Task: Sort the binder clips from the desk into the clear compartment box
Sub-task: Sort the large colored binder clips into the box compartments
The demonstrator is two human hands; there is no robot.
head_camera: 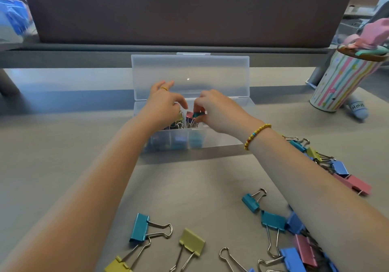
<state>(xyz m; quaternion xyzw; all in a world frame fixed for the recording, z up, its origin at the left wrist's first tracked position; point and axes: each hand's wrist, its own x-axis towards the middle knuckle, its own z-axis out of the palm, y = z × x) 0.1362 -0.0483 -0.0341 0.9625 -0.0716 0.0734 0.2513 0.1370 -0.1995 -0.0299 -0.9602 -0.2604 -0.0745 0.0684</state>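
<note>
From the head view, our right hand [212, 109] pinches a teal binder clip [199, 114] over the clear compartment box [221, 141] at the desk's far middle; we lower it inside the divider before letting go. Our left hand [164, 105] curls among clips inside (its hold hidden, we cannot tell).

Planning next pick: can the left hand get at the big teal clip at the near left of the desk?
Probably yes. The left hand is over the clear box; the teal clip lies uncovered on bare desk beside that forearm.

Teal, yellow, blue and pink binder clips [273, 220], a clear compartment box [221, 139], a pastel-striped tin [341, 82].
</note>
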